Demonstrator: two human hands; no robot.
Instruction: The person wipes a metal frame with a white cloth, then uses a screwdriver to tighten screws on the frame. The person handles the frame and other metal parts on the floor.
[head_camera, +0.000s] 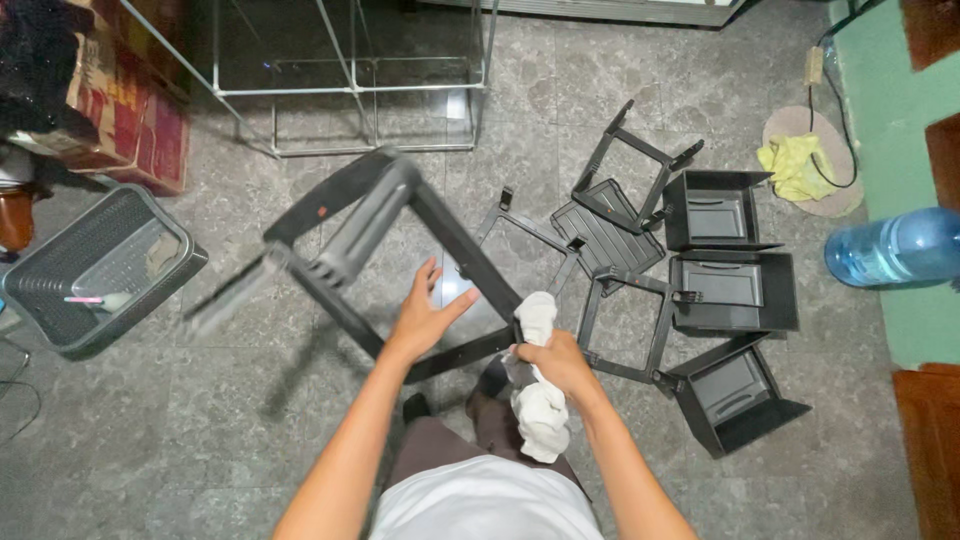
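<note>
A dark grey plastic frame (375, 225), like the shell of a drawer unit, stands tilted on the tiled floor in front of me. My left hand (425, 315) rests flat against its near side, fingers spread. My right hand (555, 362) is closed on a white cloth (540, 410), whose upper end presses against the frame's lower right corner. The frame's far end is blurred.
Three dark plastic drawers (730, 285) and several loose frame pieces (625, 200) lie on the floor at right. At left sits a grey basket (90, 270), with a red cardboard box (125, 115) behind it. A metal rack (350, 80) stands ahead, a blue water jug (895, 248) far right.
</note>
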